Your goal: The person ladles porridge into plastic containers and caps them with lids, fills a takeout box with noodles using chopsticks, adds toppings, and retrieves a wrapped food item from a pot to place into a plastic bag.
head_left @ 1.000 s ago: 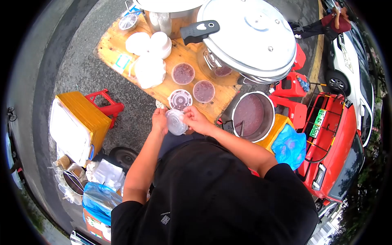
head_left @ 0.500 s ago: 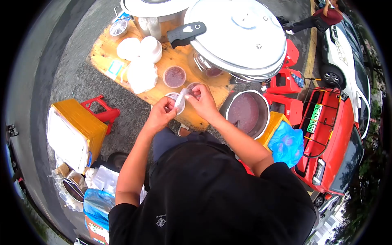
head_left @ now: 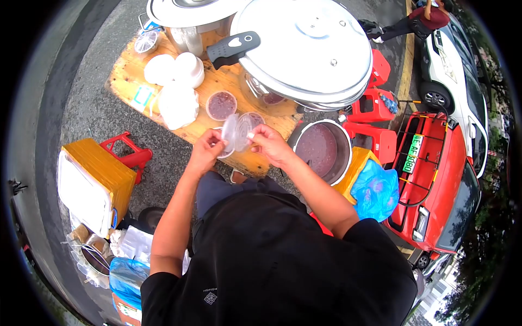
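My left hand (head_left: 207,149) is closed, pinching the edge of a clear plastic lid (head_left: 230,129). A second clear lid (head_left: 247,135) is gripped at its rim by my right hand (head_left: 268,144); the two lids overlap in front of me. Just beyond them, a cup of dark purplish-red food (head_left: 221,105) stands on the wooden table (head_left: 217,84). Another filled cup (head_left: 255,118) shows partly behind the right lid. Under my left fingers, a cup rim (head_left: 225,154) is mostly hidden by the hand and lid.
A large pressure cooker (head_left: 304,51) and a steel pot (head_left: 187,35) stand at the table's far side. White bowls (head_left: 188,70) and a white bag (head_left: 178,105) are left. An open pot of purplish food (head_left: 321,149) is right, near red stools (head_left: 375,138). A yellow box (head_left: 98,168) sits left.
The lids, bunched edge-on between my fingers before, are now spread apart, one in each hand, with their round faces showing. The whole view has shifted slightly.
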Available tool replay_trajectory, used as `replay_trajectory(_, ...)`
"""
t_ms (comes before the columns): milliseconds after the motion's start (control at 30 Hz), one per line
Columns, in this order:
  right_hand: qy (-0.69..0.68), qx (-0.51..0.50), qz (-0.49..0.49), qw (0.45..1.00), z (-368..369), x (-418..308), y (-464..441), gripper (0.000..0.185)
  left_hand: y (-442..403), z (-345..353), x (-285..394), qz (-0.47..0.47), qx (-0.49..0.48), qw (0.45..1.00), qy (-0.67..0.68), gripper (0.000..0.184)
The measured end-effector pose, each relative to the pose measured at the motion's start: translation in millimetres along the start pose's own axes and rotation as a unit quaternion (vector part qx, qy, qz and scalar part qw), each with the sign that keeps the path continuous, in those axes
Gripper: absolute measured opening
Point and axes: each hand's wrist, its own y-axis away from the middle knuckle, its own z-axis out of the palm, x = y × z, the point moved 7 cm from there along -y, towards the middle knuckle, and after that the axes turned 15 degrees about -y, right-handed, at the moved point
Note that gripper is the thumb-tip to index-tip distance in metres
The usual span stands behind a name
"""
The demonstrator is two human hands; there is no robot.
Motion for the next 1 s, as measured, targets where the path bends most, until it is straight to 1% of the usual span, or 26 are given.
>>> replay_trajectory(100,0.07,0.081,-0.071,0.992,-33,-12,-8,0.012,-12,-50,-13,-0.014,0.142,0.99,-0.01,0.004)
replay_trajectory(133,0.08,0.107,-0.098,0.986,-43,-15,-11,0.015,-18,-64,-26,-0.032,0.15,0.988,0.016,0.003)
replay_trajectory(167,0.09,0.133,-0.124,0.979,-52,-18,-15,0.018,-25,-77,-40,-0.049,0.157,0.986,0.041,0.008)
replay_trajectory(200,0.097,0.135,-0.121,0.979,-58,-16,-21,0.023,-29,-81,-39,-0.067,0.164,0.982,0.067,0.013)
replay_trajectory(300,0.122,0.136,-0.11,0.977,-78,-6,-41,0.036,-38,-65,-36,-0.128,0.133,0.979,-0.088,0.027)
replay_trajectory(333,0.131,0.133,-0.106,0.977,-85,0,-48,0.04,-46,-56,-35,-0.131,0.129,0.97,-0.162,0.036)
replay_trajectory(367,0.14,0.13,-0.103,0.976,-92,7,-54,0.044,-52,-45,-28,-0.08,0.116,0.954,-0.266,0.041)
replay_trajectory(433,0.182,0.143,-0.093,0.968,-96,11,-55,0.047,-68,-15,-24,-0.07,0.063,0.931,-0.354,0.044)
replay_trajectory(467,0.204,0.15,-0.088,0.963,-98,13,-55,0.048,-73,-3,-22,-0.058,0.065,0.914,-0.396,0.044)
replay_trajectory(533,0.308,0.159,-0.117,0.931,-98,11,-51,0.047,-82,17,-25,-0.036,0.069,0.876,-0.476,0.044)
replay_trajectory(633,0.435,0.17,-0.148,0.872,-95,6,-46,0.047,-89,34,-34,-0.023,0.051,0.876,-0.48,0.041)
replay_trajectory(667,0.471,0.174,-0.156,0.851,-93,5,-45,0.048,-91,36,-39,-0.032,0.05,0.877,-0.476,0.04)
replay_trajectory(767,0.506,0.176,-0.194,0.822,-79,-4,-36,0.048,-92,40,-45,-0.054,0.048,0.877,-0.474,0.035)
replay_trajectory(867,0.552,0.17,-0.199,0.792,-67,-10,-27,0.048,-97,40,-62,-0.063,0.042,0.875,-0.479,0.033)
replay_trajectory(933,0.531,0.184,-0.158,0.812,-70,-6,-26,0.047,-105,40,-75,-0.062,0.028,0.878,-0.473,0.033)
replay_trajectory(967,0.523,0.182,-0.209,0.806,-83,4,-34,0.048,-106,41,-76,-0.061,0.016,0.879,-0.473,0.033)
replay_trajectory(1000,0.486,0.169,-0.237,0.824,-98,17,-41,0.048,-107,41,-77,-0.064,0.003,0.88,-0.471,0.033)
